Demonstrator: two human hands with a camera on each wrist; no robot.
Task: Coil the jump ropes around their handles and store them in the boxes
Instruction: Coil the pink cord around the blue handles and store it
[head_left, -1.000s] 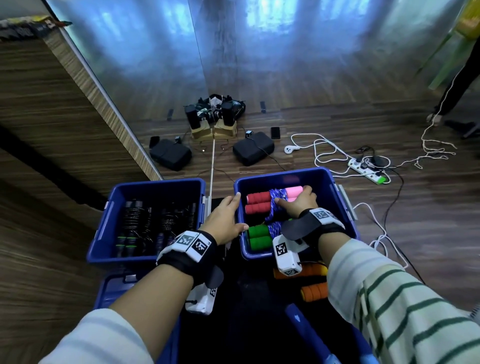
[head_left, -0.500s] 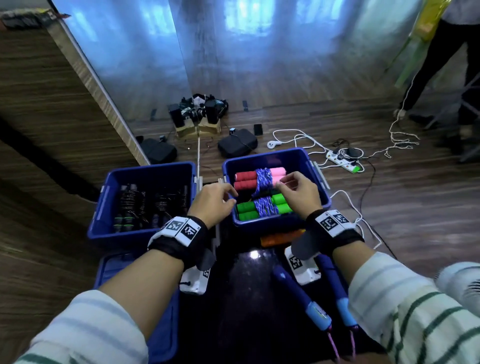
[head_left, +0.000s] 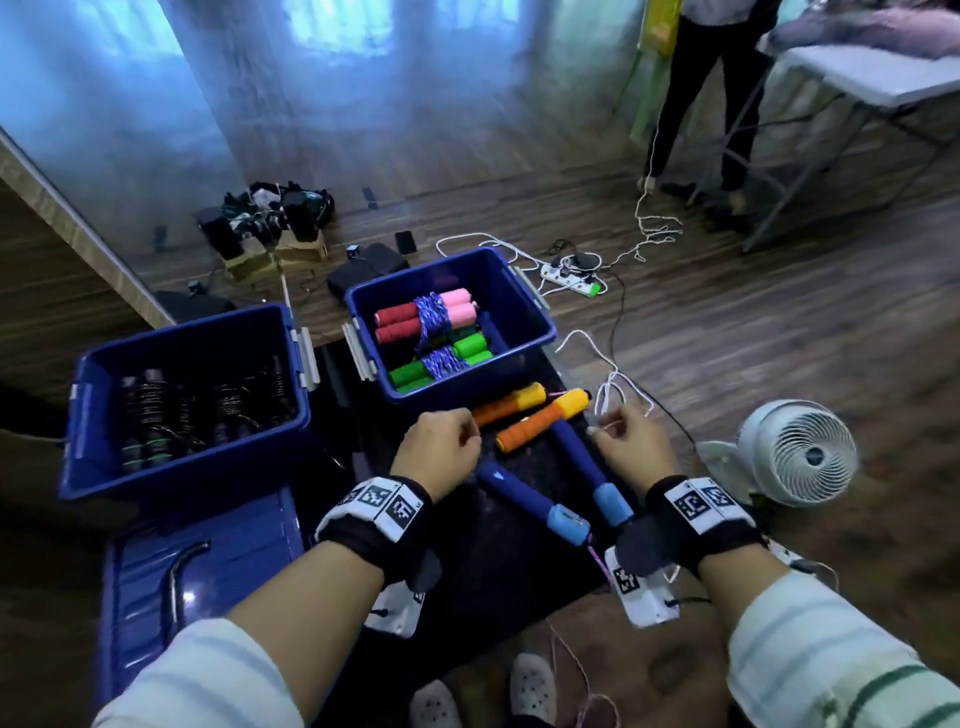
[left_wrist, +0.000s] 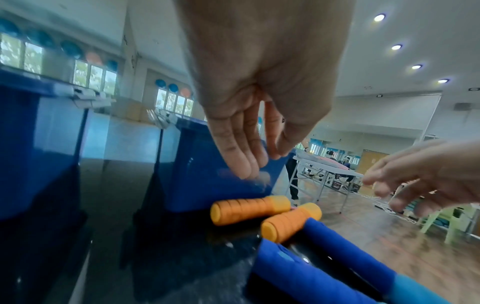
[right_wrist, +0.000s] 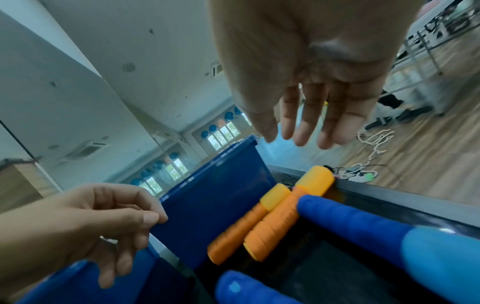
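Note:
Two blue boxes stand on the black table (head_left: 519, 571). The left box (head_left: 104, 415) holds several black coiled ropes. The right box (head_left: 524, 322) holds a red-and-pink coiled rope (head_left: 426, 314) and a green one (head_left: 441, 361). In front of it lie two orange handles (head_left: 511, 408) (left_wrist: 249, 209) (right_wrist: 270, 226) and two blue handles (head_left: 576, 452) (right_wrist: 363, 226), uncoiled. My left hand (head_left: 467, 441) (left_wrist: 259, 164) hovers just left of the orange handles, fingers relaxed, holding nothing. My right hand (head_left: 602, 428) (right_wrist: 298, 135) hovers to their right, also empty.
A blue lid (head_left: 197, 571) lies at the near left. A white fan (head_left: 800, 452) stands on the floor to the right, with a power strip (head_left: 571, 275) and loose cables behind the box. A person (head_left: 711, 104) stands by a folding table (head_left: 872, 73) at the back right.
Both hands have drawn back out of the right box, leaving the coiled ropes inside, and now hover over the loose orange and blue handles. The head view has tilted up.

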